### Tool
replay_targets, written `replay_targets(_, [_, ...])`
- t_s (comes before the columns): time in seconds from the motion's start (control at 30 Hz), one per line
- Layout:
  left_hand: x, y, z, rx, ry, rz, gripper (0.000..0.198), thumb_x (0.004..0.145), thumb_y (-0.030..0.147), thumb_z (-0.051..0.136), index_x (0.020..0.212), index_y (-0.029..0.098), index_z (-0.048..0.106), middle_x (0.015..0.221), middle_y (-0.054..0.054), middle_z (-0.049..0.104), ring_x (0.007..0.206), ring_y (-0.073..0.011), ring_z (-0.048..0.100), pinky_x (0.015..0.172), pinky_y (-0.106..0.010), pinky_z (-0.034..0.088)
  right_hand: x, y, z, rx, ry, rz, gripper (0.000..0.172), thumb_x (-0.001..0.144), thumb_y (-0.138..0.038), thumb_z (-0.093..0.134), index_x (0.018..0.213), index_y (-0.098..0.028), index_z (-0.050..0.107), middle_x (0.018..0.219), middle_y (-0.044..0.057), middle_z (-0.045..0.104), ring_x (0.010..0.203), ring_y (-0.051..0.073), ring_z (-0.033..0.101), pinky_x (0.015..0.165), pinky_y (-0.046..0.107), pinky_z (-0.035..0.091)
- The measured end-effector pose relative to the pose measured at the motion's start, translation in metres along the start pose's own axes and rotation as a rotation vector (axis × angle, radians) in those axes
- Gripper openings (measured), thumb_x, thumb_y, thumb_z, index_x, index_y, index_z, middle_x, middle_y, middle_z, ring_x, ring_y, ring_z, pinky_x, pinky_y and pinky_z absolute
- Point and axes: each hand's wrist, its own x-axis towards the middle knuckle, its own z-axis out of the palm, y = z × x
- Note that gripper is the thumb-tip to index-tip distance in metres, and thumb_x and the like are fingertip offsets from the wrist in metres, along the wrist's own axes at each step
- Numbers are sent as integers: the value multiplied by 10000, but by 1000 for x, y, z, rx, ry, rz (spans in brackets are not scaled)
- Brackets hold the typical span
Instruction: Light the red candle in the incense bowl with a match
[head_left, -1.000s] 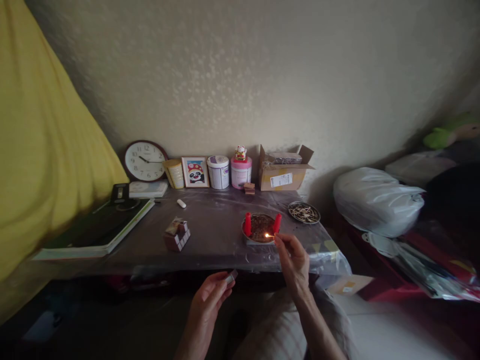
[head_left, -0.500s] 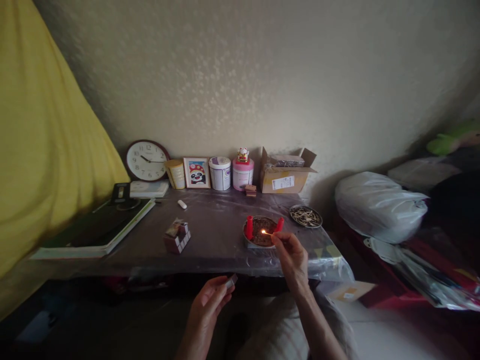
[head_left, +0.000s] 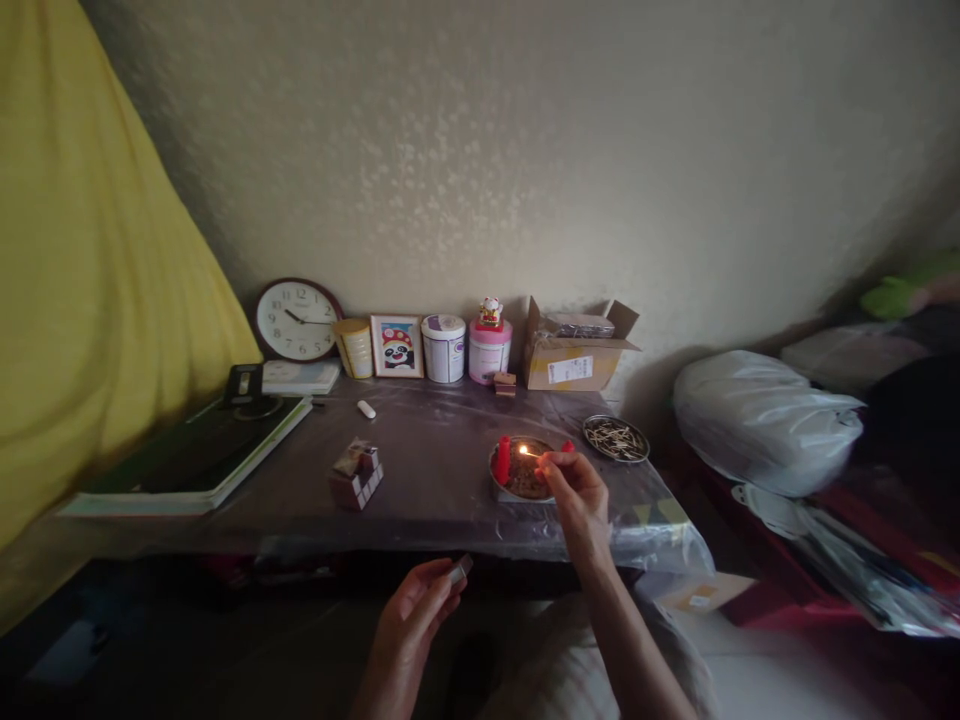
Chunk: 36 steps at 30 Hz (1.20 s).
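A lit match (head_left: 529,453) burns over the round metal dish (head_left: 504,492), its flame just beside the left red candle (head_left: 503,460) standing in that dish, near the front edge of the worktop (head_left: 435,470). The right hand (head_left: 576,492) pinches the match's end between thumb and fingertips. Lower, in front of the worktop, the left hand (head_left: 415,612) pinches a small matchbox (head_left: 460,569) at its fingertips. A dish of matchsticks (head_left: 616,438) sits near on the right.
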Motion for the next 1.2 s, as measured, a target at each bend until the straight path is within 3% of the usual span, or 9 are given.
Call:
replay_targets(0.43, [6,-1,-4,-34,46,-18,465,505,506,850,826,188,744,849,-59,780,875,-222,692,813,-321,506,10,12,14,-8,14,50,268,680,-442,732,751,-193,665,710,4,675,612,147,611,559,262,522])
replay_targets(1.2, [17,-9,-16,-23,41,-38,447,554,485,835,870,185,737,881,-78,791,927,-254,705,853,-357,509,17,24,20,-218,7,6,236,752,-426,643,794,-196,672,763,27,688,680,181,619,610,303,510])
